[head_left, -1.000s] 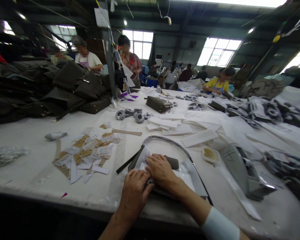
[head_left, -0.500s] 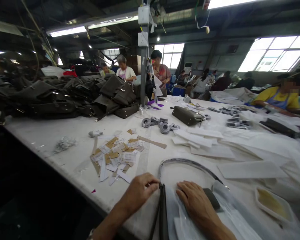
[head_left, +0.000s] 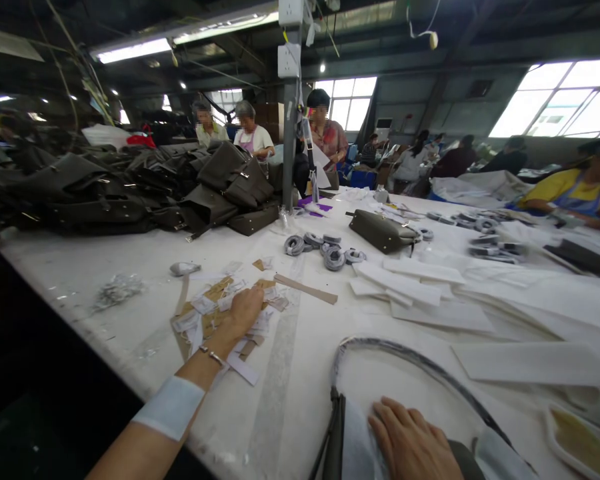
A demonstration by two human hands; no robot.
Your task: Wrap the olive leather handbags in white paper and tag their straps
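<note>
My left hand point(head_left: 245, 312) is over a pile of small paper tags and packets point(head_left: 213, 293), its fingers curled down and closed; whatever they hold is hidden. A pale patch point(head_left: 173, 405) is on that forearm. My right hand point(head_left: 411, 437) lies open and flat, fingers stretched, on a dark bag point(head_left: 336, 437) partly covered by whitish wrapping point(head_left: 357, 427). The bag's wrapped handle point(head_left: 410, 357) arches across the table beyond my right hand.
Dark bags point(head_left: 105, 193) are heaped at the back left. Grey coils point(head_left: 333, 257), a dark bag point(head_left: 383, 230) and white sheets point(head_left: 405, 283) lie ahead. A metal post point(head_left: 290, 133) rises from the table point(head_left: 310, 347). A shallow tray point(head_left: 580, 440) sits right. Several people work beyond.
My left hand has left the top end of the bag and moved forward and left onto the paper tags. My right hand stays on the bag. The view has shifted slightly.
</note>
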